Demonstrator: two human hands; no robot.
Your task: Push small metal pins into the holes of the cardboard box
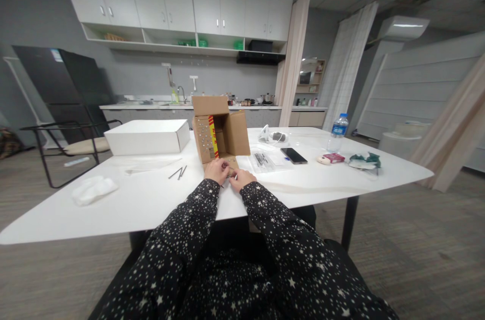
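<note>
While I watch from the head camera, both hands sit together at the near flap of the cardboard box (220,130), which stands open on the white table (151,199) at twelve o'clock from me. Item, left hand (216,170): fingers curled at the flap's edge, seemingly pinching something small; what, I cannot tell. Item, right hand (241,178): fingers bunched together, touching the same spot. Item, box: brown, flaps raised, one side studded with small pale dots beside a yellow and red strip. My judgement: work at the box is under way, nothing about it finished. Item, two thin metal rods (178,172) at ten o'clock. Item, white box (147,137) at eleven. Item, phone (294,155) and water bottle (337,132) at two.
</note>
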